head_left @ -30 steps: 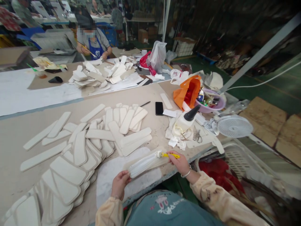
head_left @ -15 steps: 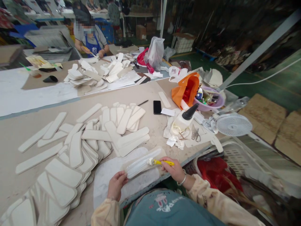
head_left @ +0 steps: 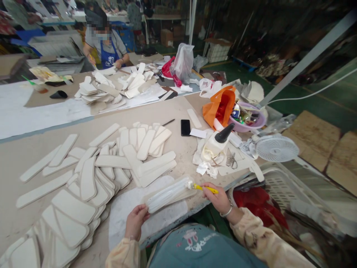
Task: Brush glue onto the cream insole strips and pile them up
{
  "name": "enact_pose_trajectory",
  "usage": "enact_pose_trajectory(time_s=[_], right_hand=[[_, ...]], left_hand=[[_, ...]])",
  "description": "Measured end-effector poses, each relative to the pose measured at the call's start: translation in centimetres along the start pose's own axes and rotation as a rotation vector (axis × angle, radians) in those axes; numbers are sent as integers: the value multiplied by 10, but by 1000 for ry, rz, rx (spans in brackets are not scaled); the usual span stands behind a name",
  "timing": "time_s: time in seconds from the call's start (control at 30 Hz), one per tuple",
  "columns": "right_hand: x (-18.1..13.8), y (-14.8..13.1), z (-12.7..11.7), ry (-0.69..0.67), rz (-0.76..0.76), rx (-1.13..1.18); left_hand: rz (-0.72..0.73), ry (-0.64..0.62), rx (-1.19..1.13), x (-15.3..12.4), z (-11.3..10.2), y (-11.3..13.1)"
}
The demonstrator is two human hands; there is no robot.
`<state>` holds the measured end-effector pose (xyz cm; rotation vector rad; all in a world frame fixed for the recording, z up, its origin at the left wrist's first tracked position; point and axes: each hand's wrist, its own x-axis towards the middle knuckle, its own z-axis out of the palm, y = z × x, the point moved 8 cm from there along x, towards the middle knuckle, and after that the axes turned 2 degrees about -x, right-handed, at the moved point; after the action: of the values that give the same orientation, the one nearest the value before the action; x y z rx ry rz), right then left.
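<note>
My right hand is closed round the yellow handle of a brush. White paste clings to its bristles, which touch the far right end of a long pale strip. Streaks of wet white coating run along that strip. At its near left end, my left hand pinches the strip between thumb and fingers. Beneath lies a whitish sheet near the table edge. Many cream strips with rounded ends are heaped to the left, overlapping one another.
A white bottle with a black nozzle, scissors and a phone lie beyond my right hand. A small fan and an orange bag stand at the right. Across the table, a co-worker handles similar pieces.
My right hand has drawn the brush rightward along the strip to its far end, leaving more white coating. My left hand stays on the near end. The co-worker's brush hand has moved left.
</note>
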<state>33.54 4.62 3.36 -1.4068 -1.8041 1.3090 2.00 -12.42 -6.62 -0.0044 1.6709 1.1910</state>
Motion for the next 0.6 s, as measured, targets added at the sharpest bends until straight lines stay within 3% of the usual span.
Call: enact_pose_trajectory(time_s=[0.17,0.43,0.6], right_hand=[[-5,-7,22,-65,-72,-38],[3,7,-24,109,34,20],[10,0,2,31,13,110]], left_hand=[[12,9,32,-1,-1,2],[31,18,88,-1,-4,1],[20,32,82,-2,-5,2]])
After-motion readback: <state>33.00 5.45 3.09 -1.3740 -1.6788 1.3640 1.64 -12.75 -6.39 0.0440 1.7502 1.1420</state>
